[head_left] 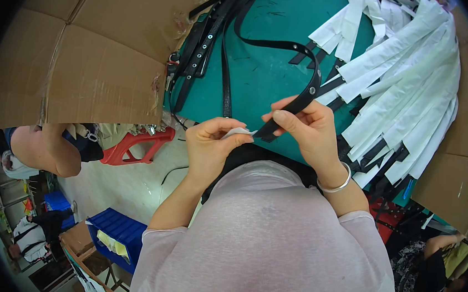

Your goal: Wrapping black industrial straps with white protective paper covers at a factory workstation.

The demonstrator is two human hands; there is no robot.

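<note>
My right hand [312, 131], with a bangle at its wrist, pinches a black belt [307, 94] with metal eyelets close to its near end. From there the belt arcs up and back to the left across the green tabletop [267, 82]. Between the thumb and fingers of my left hand [207, 148] is a thin white sleeve or slip [237, 132], which meets the belt's tip. Whether the tip is inside it or only against it, I cannot tell.
More eyeleted black belts [200, 54] lie along the table's left side. Black belts in white sleeves [400, 88] are heaped at the right. Cardboard boxes [103, 79] flank the table. A red stool [139, 148] and blue crate [117, 235] stand lower left. Other people sit at both sides.
</note>
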